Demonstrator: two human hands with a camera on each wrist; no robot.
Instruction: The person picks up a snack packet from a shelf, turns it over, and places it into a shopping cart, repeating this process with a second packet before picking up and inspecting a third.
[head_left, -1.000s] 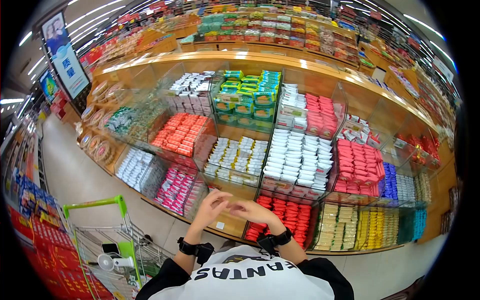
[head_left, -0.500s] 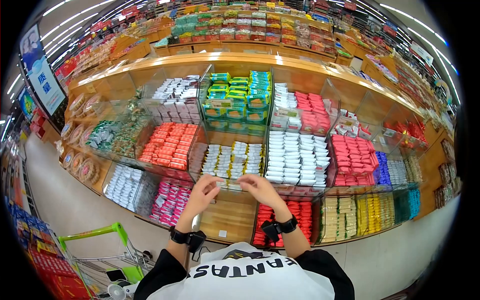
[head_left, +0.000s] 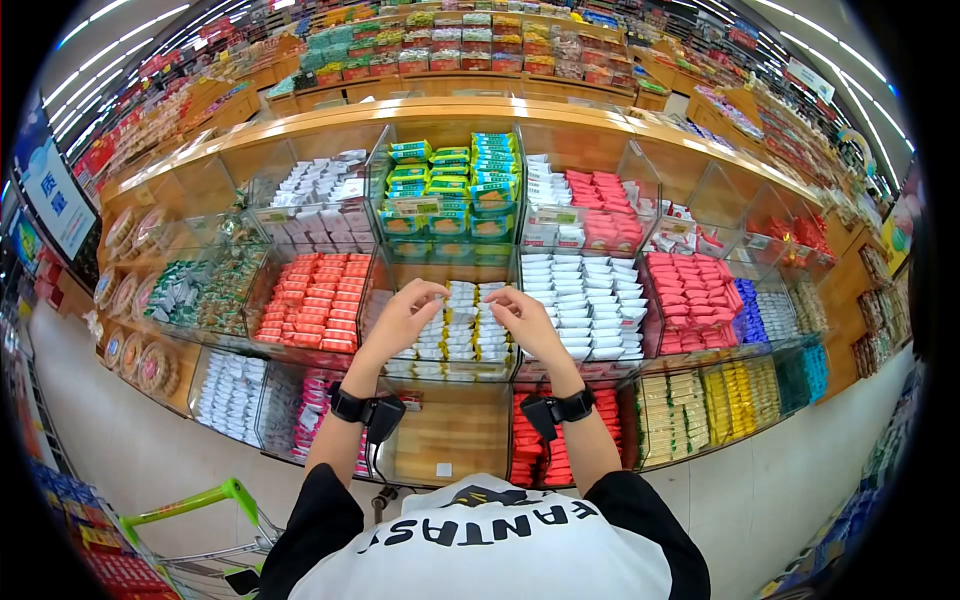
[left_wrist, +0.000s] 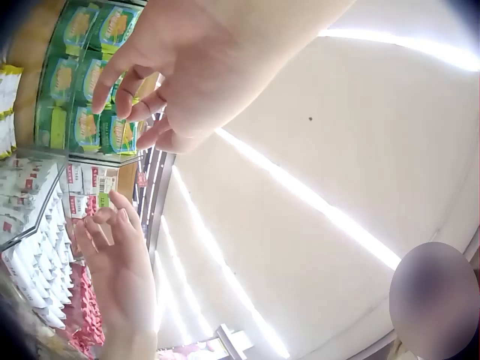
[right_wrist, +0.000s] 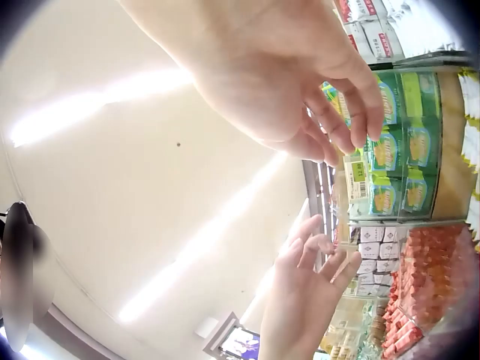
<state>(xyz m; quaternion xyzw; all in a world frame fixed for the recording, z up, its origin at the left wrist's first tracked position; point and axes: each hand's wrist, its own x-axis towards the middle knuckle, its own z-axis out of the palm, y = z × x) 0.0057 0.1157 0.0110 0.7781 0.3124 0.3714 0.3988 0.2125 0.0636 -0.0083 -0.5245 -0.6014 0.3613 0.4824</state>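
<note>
My left hand (head_left: 402,318) reaches over a clear-walled bin of yellow-and-white wrapped snack packets (head_left: 462,335), its fingers loosely bent and holding nothing. Opposite it, my right hand (head_left: 530,322) hovers at the right side of the same bin, fingers also relaxed, with a gap between the two hands. Green snack packs (head_left: 430,190) are stacked in the bin behind. To the right lie white packets (head_left: 585,300), to the left orange-red ones (head_left: 318,300). In the left wrist view, my left hand (left_wrist: 202,67) has its fingers apart; the right wrist view shows my right hand (right_wrist: 277,75) likewise.
Clear dividers separate the bins on the wooden display (head_left: 440,110). A bare wooden compartment (head_left: 440,440) sits below the hands, beside red packets (head_left: 590,430). Pink packets (head_left: 690,300) lie farther right. A shopping cart (head_left: 190,505) stands at the lower left.
Both hands have moved forward and up from near my body to over the yellow-and-white packets, and they have spread apart. The head view has shifted, bringing the shelf nearer.
</note>
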